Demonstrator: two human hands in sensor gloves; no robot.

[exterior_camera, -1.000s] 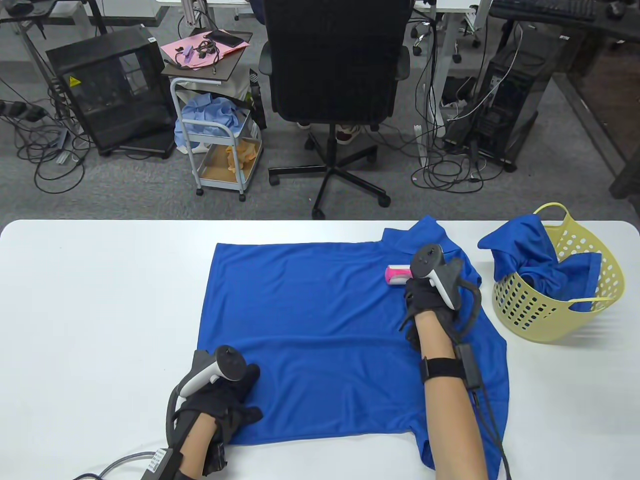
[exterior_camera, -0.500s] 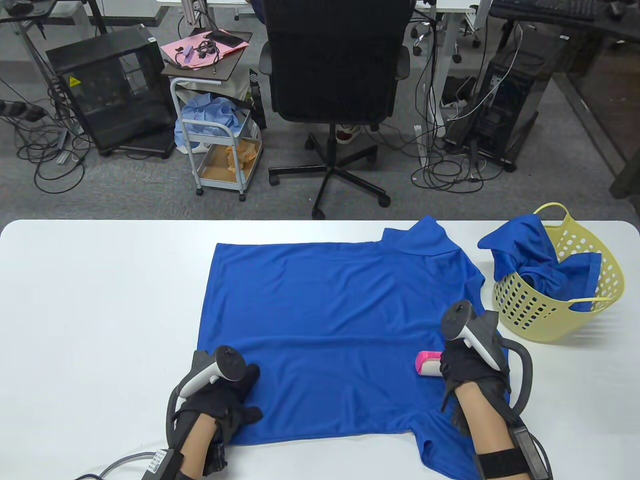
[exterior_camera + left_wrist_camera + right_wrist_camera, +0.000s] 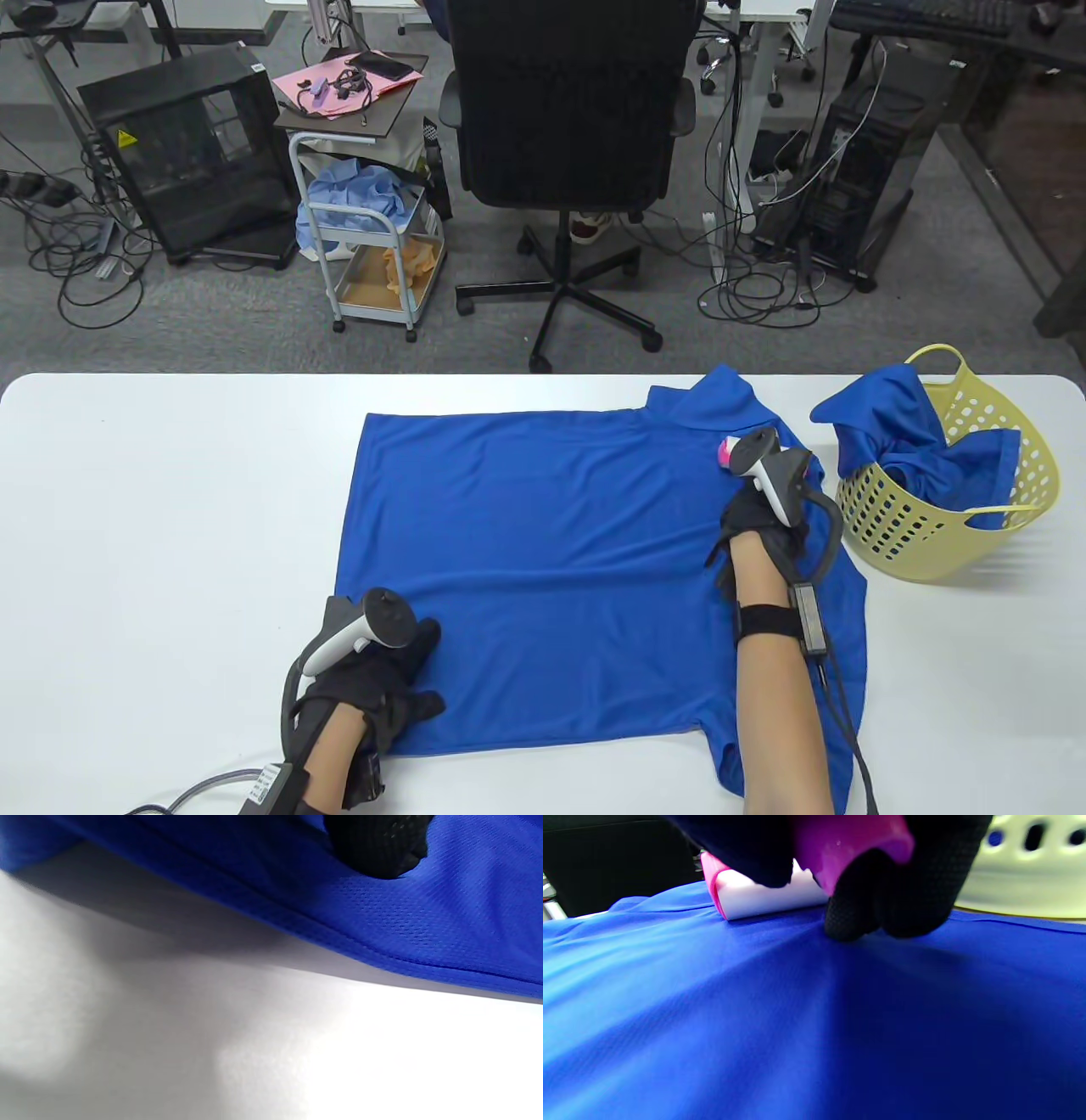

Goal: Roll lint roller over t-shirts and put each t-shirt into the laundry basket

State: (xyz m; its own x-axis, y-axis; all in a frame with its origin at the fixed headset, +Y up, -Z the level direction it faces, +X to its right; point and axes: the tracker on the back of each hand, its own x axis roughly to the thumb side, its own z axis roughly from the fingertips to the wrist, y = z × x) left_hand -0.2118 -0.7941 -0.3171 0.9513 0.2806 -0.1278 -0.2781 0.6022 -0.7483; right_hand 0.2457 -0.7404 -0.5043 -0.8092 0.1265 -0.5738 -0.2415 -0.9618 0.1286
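A blue t-shirt lies spread flat on the white table. My right hand grips the pink-handled lint roller and has it down on the shirt's far right part, near the collar. In the right wrist view the white roll touches the fabric and my fingers curl round the pink handle. My left hand rests on the shirt's near left hem; its fingertip presses the cloth. A yellow laundry basket at the right holds another blue shirt.
The basket stands just right of my right hand, close to the table's right edge. Bare white table lies left of the shirt. Behind the table are an office chair, a small cart and computer towers on the floor.
My right hand pulled the roller toward me down the shirt's right side, then pushed it back to the far edge near the collar. The left hand has stayed on the hem.
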